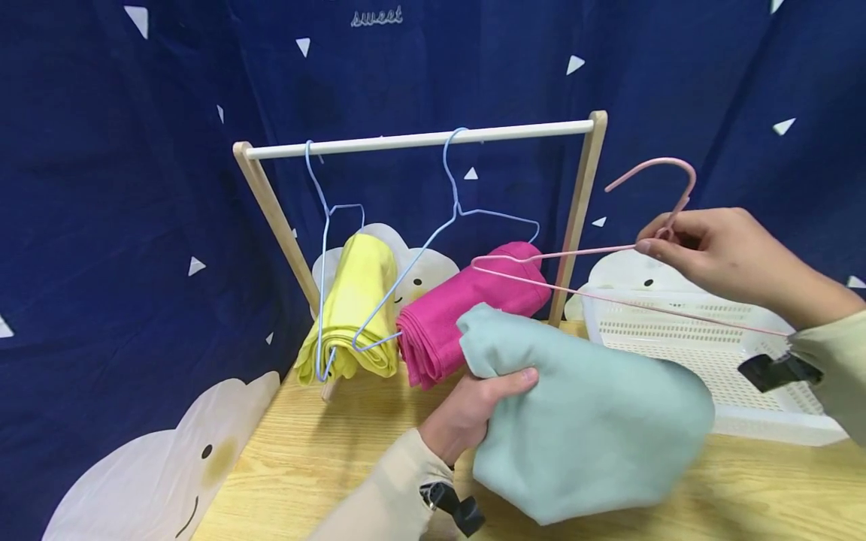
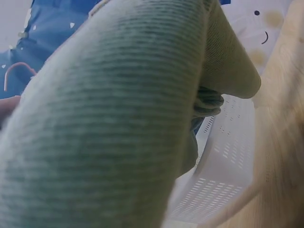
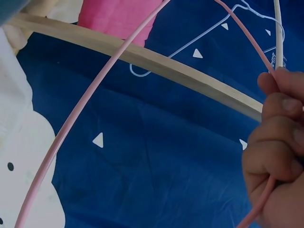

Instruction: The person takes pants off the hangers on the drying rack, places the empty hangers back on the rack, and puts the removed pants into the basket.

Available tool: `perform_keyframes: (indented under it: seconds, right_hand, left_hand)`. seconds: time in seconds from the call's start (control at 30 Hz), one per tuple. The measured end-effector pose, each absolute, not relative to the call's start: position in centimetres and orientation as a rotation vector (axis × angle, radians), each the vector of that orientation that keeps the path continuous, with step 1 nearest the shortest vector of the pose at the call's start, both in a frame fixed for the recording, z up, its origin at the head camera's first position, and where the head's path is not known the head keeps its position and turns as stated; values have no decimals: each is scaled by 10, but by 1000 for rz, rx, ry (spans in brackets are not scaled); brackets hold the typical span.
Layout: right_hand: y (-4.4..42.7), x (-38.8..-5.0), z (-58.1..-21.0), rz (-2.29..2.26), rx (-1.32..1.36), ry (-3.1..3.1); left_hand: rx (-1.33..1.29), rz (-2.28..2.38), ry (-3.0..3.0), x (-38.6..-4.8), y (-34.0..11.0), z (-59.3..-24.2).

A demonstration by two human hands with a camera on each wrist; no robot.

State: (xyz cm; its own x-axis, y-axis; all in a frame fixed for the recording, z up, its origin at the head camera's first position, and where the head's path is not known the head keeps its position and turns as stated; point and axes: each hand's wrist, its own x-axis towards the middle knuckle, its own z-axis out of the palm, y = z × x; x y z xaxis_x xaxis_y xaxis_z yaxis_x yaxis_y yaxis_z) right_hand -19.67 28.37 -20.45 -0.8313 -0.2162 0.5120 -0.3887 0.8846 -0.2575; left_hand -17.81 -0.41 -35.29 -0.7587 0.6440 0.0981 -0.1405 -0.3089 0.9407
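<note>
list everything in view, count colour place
wooden table: 1, pale brown, below
fabric backdrop: 1, navy with white clouds, triangles, lettering, behind
wooden rack: 1, pale with white rod, on table
wire hangers: 2, blue, on rod
left folded cloth: 1, yellow, on left hanger
right folded cloth: 1, magenta, on right hanger
perforated plastic basket: 1, white, on table
ribbed cloth: 1, pale green, in left hand
coated-wire hanger: 1, pink, in right hand
wrist devices: 2, black, wrists
sleeves: 2, beige, arms
hands: 2, bare, centre and right

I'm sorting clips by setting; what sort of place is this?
Probably an indoor tabletop setup, perhaps staged: a wood-grain table bearing a clothes rack, with a navy patterned curtain hung behind.
</note>
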Motion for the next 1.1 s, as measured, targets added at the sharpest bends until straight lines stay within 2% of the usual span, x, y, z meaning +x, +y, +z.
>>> perform_keyframes:
  seconds: [0.57, 1.1]
  right_hand:
    - [283, -199, -201, 486, 430, -2548]
    - [322, -195, -198, 477, 281, -2504]
  left_hand:
    - [623, 2165, 1433, -201, 13, -356]
    - [674, 2183, 1370, -216, 31, -360]
